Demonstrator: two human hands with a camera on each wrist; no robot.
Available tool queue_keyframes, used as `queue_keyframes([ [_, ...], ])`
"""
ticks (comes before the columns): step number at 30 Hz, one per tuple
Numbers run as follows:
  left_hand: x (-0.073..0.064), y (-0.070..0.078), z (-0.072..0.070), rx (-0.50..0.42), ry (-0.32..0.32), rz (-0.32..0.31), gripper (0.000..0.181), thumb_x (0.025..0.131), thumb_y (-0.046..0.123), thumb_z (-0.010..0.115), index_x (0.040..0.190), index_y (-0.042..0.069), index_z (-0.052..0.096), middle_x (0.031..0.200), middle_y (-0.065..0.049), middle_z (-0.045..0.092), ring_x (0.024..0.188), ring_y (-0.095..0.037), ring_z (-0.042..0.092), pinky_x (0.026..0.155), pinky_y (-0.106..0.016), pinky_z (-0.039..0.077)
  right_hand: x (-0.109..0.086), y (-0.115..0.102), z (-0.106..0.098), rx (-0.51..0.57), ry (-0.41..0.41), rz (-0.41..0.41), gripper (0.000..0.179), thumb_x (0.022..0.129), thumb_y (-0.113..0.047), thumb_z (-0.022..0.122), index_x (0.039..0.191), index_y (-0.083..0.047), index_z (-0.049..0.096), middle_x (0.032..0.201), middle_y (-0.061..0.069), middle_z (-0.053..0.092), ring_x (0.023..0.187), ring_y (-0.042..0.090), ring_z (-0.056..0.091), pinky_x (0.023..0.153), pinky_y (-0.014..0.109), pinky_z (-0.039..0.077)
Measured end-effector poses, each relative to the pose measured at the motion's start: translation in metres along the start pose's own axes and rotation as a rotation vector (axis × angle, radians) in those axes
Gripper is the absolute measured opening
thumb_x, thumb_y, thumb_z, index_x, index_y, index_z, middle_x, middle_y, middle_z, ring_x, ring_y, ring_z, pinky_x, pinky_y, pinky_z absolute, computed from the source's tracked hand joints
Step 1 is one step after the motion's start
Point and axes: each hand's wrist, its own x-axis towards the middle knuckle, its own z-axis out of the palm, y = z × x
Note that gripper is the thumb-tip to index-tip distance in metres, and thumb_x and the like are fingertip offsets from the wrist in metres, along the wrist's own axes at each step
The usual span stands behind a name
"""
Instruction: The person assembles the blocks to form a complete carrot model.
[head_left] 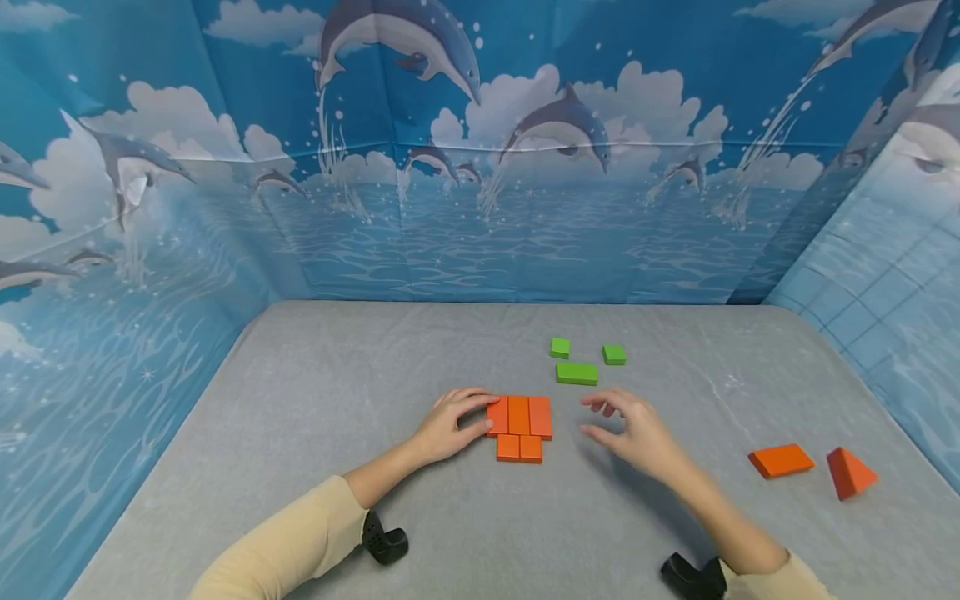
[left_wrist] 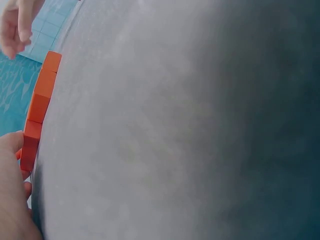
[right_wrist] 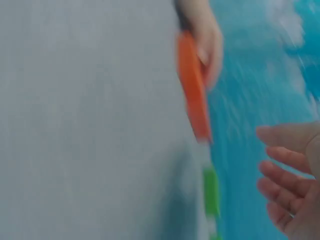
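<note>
Orange blocks lie flat and packed together: three upright oblong blocks (head_left: 518,415) form a row, and two shorter blocks (head_left: 519,448) sit against its near side. At the left end of that row, my left hand (head_left: 447,425) rests with its thumb and index fingertip touching the leftmost orange block (left_wrist: 31,145). Its other fingers are partly hidden behind. My right hand (head_left: 633,429) hovers right of the group, fingers loosely bent and apart, holding nothing. In the right wrist view, its spread fingers (right_wrist: 285,175) show with bare space before them.
Beyond the orange group lie a green oblong block (head_left: 577,373) and two small green blocks, one at left (head_left: 560,347), one at right (head_left: 614,355). Far right are an orange slab (head_left: 781,460) and an orange triangular block (head_left: 851,473). Dolphin-printed curtains (head_left: 450,242) border the grey table (head_left: 360,358).
</note>
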Motion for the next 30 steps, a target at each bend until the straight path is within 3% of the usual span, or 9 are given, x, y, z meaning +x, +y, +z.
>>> queue_keyframes([
  [6,0.000,0.000,0.000,0.014,0.001,0.005,0.038,0.089,0.025,0.059,0.125,0.013,0.057,0.127,-0.006,0.052,0.118,-0.023,0.044,0.098,-0.048,0.030,-0.024,0.041,-0.056,-0.091,0.000,0.066,0.033,0.075,-0.006,0.074,0.106,-0.004,0.063,0.092,0.007,0.062,0.080,0.015,0.051,0.064,0.032,0.042],
  [11,-0.001,0.000,0.000,0.005,-0.009,-0.015,0.038,0.090,0.026,0.059,0.125,0.013,0.057,0.127,-0.005,0.052,0.119,-0.023,0.043,0.099,-0.048,0.029,-0.052,0.077,-0.095,-0.122,-0.064,0.171,0.033,0.079,-0.012,0.072,0.109,-0.004,0.062,0.100,0.005,0.062,0.084,0.003,0.047,0.064,0.032,0.040],
  [14,-0.001,0.000,0.000,0.003,-0.011,-0.017,0.038,0.090,0.026,0.059,0.126,0.013,0.057,0.127,-0.005,0.052,0.119,-0.023,0.043,0.099,-0.049,0.029,-0.067,0.094,-0.113,-0.107,-0.118,0.242,0.033,0.080,-0.014,0.071,0.109,-0.004,0.061,0.102,-0.007,0.059,0.085,-0.004,0.044,0.065,0.029,0.037],
  [19,0.000,0.000,0.000,0.003,-0.010,-0.013,0.038,0.090,0.025,0.059,0.126,0.013,0.057,0.127,-0.005,0.052,0.120,-0.023,0.043,0.100,-0.049,0.028,-0.092,0.117,-0.133,-0.084,-0.135,0.274,0.032,0.079,-0.009,0.071,0.110,-0.006,0.061,0.103,-0.029,0.051,0.086,-0.008,0.043,0.065,0.024,0.032],
  [24,0.000,0.001,-0.001,0.004,-0.015,-0.009,0.039,0.090,0.026,0.058,0.126,0.013,0.056,0.127,-0.006,0.052,0.121,-0.023,0.043,0.101,-0.049,0.028,-0.109,0.131,-0.144,-0.084,-0.162,0.304,0.031,0.077,-0.007,0.072,0.107,-0.010,0.063,0.100,-0.038,0.042,0.083,-0.011,0.038,0.053,0.025,0.035],
  [27,0.000,0.001,-0.001,0.004,-0.014,-0.012,0.038,0.090,0.026,0.058,0.126,0.013,0.057,0.127,-0.005,0.052,0.121,-0.023,0.043,0.101,-0.049,0.028,-0.113,0.137,-0.147,-0.117,-0.207,0.327,0.034,0.074,-0.009,0.075,0.106,-0.006,0.063,0.098,-0.034,0.043,0.080,-0.012,0.036,0.050,0.023,0.038],
  [30,0.000,-0.001,0.000,0.005,-0.010,-0.012,0.038,0.090,0.026,0.059,0.125,0.013,0.057,0.127,-0.005,0.052,0.120,-0.023,0.043,0.100,-0.049,0.028,-0.112,0.141,-0.148,-0.180,-0.284,0.372,0.041,0.070,-0.013,0.077,0.106,0.000,0.063,0.104,-0.012,0.057,0.080,-0.013,0.036,0.057,0.021,0.038],
])
